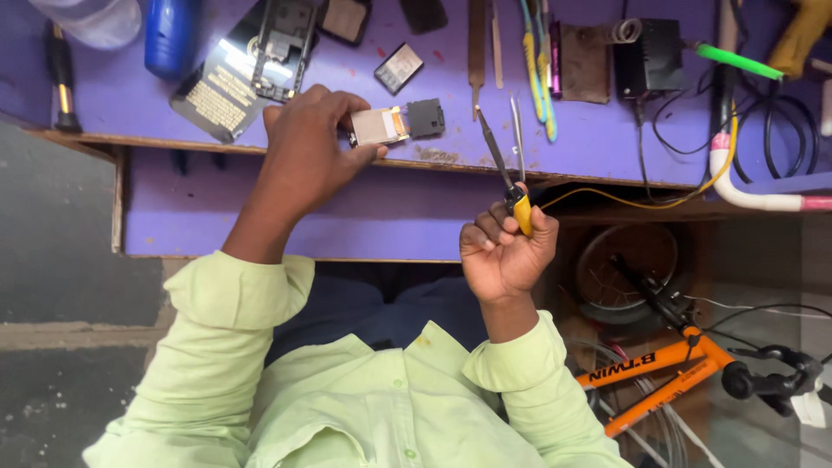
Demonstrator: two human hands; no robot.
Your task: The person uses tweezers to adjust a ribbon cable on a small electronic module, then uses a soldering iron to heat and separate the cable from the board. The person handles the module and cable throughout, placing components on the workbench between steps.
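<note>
1. Even, bright daylight; colours are clear.
2. Strong glare on the dark phone panel [227, 80].
3. Soft shadow under the purple workbench [260, 208] edge.
4. Corners look slightly stretched; focus is sharp.

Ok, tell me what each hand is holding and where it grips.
The left hand pinches a small phone part by its left end. The right hand grips tweezers and a yellow-handled tool by their lower ends.

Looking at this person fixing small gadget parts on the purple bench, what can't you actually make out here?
Head view only:
- The left hand covers one end of the small part it holds.
- The right hand hides most of the yellow handle of the tweezers.
- The blue bottle is cut off by the top edge.
- Tweezer tips: too small to judge.
</note>
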